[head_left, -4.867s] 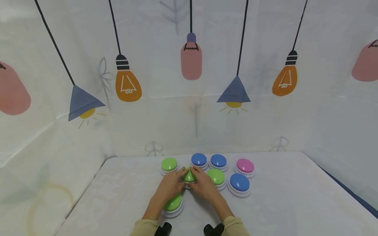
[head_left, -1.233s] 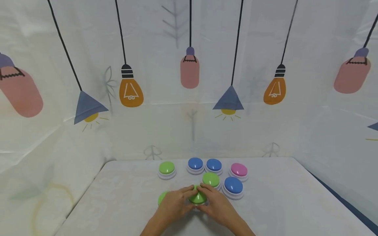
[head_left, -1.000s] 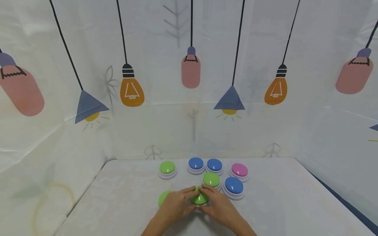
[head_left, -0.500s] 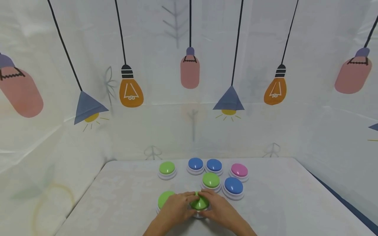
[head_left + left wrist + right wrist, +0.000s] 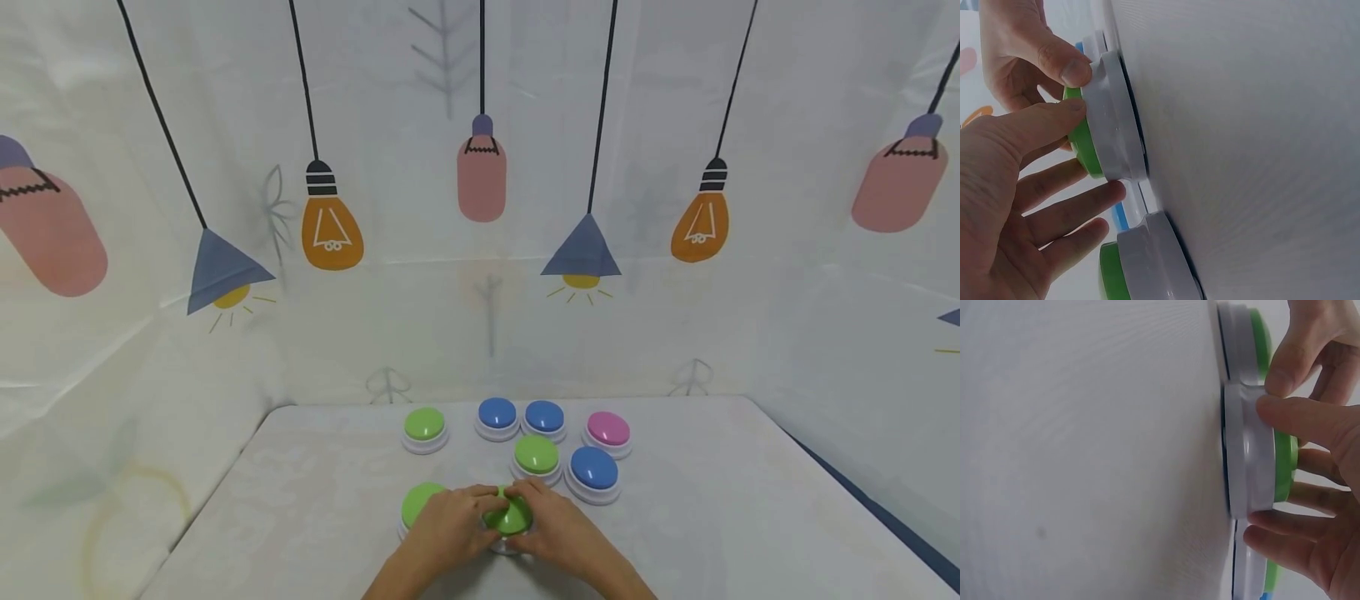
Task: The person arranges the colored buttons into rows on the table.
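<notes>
Biggest thing by far is the pale backdrop (image 5: 435, 333), kinda wrinkly, going across the back and round both sides. Then there's the white table (image 5: 322, 483) in front of it, with rounded far corners. Printed on the backdrop you've got a row of lamps: pink lamps (image 5: 482, 183), blue shades (image 5: 588, 250) and orange bulbs (image 5: 332, 237), dangling off black cords (image 5: 482, 58). Next size down, the bare left hand (image 5: 447, 525) is partly closed, thumb and bent fingers gripping the left side of the held green button (image 5: 509, 518). The right hand (image 5: 557, 525) mirrors that on the right side, just as partly closed, so they've got it pinched between them, thumbs almost side by side on the near edge. That button is dome up at the front of the group; honestly can't tell if its white base (image 5: 1249, 450) is fully resting on the table. Partly covered by the left hand is the left green button (image 5: 422, 502). A middle green button (image 5: 536, 455) is just behind the held one, with a blue button (image 5: 594, 469) beside it. Smallest looking are the far green button (image 5: 424, 425), two back blue buttons (image 5: 497, 413) close together, and a pink button (image 5: 608, 429).
</notes>
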A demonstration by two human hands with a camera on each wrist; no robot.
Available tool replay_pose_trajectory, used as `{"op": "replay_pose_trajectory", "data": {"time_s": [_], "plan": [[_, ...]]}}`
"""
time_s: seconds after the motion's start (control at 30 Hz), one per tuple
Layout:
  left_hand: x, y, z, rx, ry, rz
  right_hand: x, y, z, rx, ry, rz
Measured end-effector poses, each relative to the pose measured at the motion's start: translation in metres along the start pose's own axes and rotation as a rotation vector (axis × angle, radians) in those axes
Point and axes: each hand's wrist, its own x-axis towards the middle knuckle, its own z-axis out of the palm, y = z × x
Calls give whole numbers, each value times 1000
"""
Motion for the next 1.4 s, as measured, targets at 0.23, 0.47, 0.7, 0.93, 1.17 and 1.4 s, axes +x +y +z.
{"op": "replay_pose_trajectory", "data": {"time_s": [0.23, 0.47, 0.7, 0.93, 1.17, 1.4], "plan": [[-1, 0, 1, 10, -4, -8, 0, -1, -1, 6, -14, 13], [-1, -3, 2, 19, 30, -9, 2, -2, -6, -1, -66, 80], [-1, -6, -1, -4, -2, -45, 2, 0, -11, 22, -43, 85], [3, -6, -5, -8, -30, -76, 3, 5, -17, 23, 24, 50], [10, -3, -7, 17, 11, -99, 4, 10, -23, 45, 66, 43], [18, 1, -8, 41, 43, -111, 3, 19, -25, 41, 101, 79]]}}
